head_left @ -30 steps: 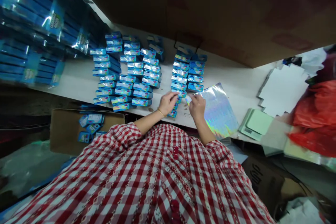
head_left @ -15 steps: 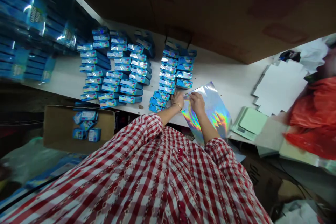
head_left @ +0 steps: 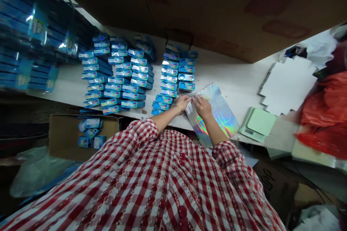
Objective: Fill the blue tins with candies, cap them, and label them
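A shiny holographic sheet (head_left: 221, 103) lies slanted across the front of the white table, its near corner over the edge. My left hand (head_left: 183, 102) is at the sheet's left edge, fingertips pinched together. Over the sheet's upper left part, my right hand (head_left: 202, 106) is closed, with its fingers bent towards the left fingertips. The two hands almost meet; whatever is between the fingertips is too small to make out. A small whitish patch (head_left: 189, 108) shows on the sheet just below them. Blue boxes (head_left: 168, 86) stand in two rows just beyond my left hand.
More blue boxes (head_left: 114, 86) stand in rows to the left, with clear-wrapped blue packs (head_left: 38, 25) behind. A large cardboard box (head_left: 217, 11) looms at the back. Rightward are a pale green scale (head_left: 260, 121), white cut card (head_left: 288, 85) and red plastic bags (head_left: 325, 112). An open carton (head_left: 62, 133) sits lower left.
My left fingertips have come up closer to the right ones, and the right fingers have drawn closer together. The sheet stays in place; the view has shifted slightly.
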Demonstrator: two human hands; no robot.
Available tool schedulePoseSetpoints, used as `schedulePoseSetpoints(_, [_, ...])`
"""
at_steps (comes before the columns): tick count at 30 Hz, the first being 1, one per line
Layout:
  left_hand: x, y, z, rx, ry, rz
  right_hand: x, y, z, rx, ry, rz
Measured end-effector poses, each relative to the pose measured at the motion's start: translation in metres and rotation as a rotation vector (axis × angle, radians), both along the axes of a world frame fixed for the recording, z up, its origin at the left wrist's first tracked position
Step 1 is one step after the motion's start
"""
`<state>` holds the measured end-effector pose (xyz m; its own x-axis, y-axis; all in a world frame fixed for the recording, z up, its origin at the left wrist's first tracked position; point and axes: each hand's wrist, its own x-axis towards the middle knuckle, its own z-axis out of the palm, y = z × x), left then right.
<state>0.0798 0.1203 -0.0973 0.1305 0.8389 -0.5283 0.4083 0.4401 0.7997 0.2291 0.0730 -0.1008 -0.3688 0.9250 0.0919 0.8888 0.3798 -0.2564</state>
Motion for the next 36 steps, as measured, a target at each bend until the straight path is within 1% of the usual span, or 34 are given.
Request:
schedulePoseSetpoints(5, [0.001, -0.001, 0.002, -0.118, -0.253, 0.080, -0.002, -0.003, 0.008, 0.021, -0.026, 0.010])
schedulePoseSetpoints(7, [0.001, -0.002, 0.004, -0.171, -0.311, 0.105, -0.001, -0.006, 0.010, 0.019, -0.014, 0.002])
schedulePoseSetpoints(10, [0.002, -0.002, 0.007, -0.208, -0.314, 0.111, -0.001, -0.011, 0.015, 0.026, 0.047, -0.027])
schedulePoseSetpoints(12, [0.002, 0.000, 0.009, -0.183, -0.252, 0.077, -0.004, -0.014, 0.024, 0.031, 0.109, -0.060])
schedulePoseSetpoints(14, [0.001, 0.002, 0.012, -0.098, -0.121, 0.015, -0.006, -0.019, 0.043, 0.035, 0.178, -0.128])
schedulePoseSetpoints(16, [-0.002, 0.004, 0.017, 0.001, 0.035, -0.071, -0.008, -0.025, 0.069, 0.036, 0.271, -0.229])
schedulePoseSetpoints(18, [-0.005, 0.005, 0.024, 0.059, 0.138, -0.163, -0.009, -0.031, 0.098, 0.007, 0.414, -0.356])
schedulePoseSetpoints(20, [-0.009, 0.002, 0.032, 0.106, 0.143, -0.190, -0.011, -0.034, 0.121, -0.077, 0.606, -0.517])
schedulePoseSetpoints(22, [-0.016, -0.003, 0.041, 0.157, 0.026, -0.137, -0.015, -0.033, 0.134, -0.213, 0.823, -0.699])
schedulePoseSetpoints(23, [-0.020, -0.007, 0.046, 0.155, -0.075, -0.091, -0.019, -0.031, 0.136, -0.282, 0.930, -0.785])
schedulePoseSetpoints(24, [-0.025, -0.010, 0.051, 0.115, -0.195, -0.043, -0.024, -0.029, 0.135, -0.344, 1.030, -0.858])
schedulePoseSetpoints(26, [-0.037, -0.018, 0.061, -0.062, -0.426, 0.036, -0.037, -0.023, 0.131, -0.439, 1.190, -0.963])
schedulePoseSetpoints(28, [-0.051, -0.024, 0.069, -0.235, -0.556, 0.107, -0.050, -0.018, 0.126, -0.496, 1.282, -1.023])
schedulePoseSetpoints(29, [-0.059, -0.026, 0.072, -0.278, -0.575, 0.142, -0.058, -0.016, 0.123, -0.518, 1.310, -1.040])
schedulePoseSetpoints(31, [-0.076, -0.029, 0.075, -0.278, -0.549, 0.209, -0.073, -0.015, 0.117, -0.555, 1.345, -1.056])
schedulePoseSetpoints(34, [-0.106, -0.030, 0.072, -0.177, -0.466, 0.281, -0.102, -0.016, 0.103, -0.552, 1.344, -1.075])
schedulePoseSetpoints(36, [-0.127, -0.027, 0.068, -0.082, -0.411, 0.300, -0.125, -0.018, 0.089, -0.484, 1.317, -1.067])
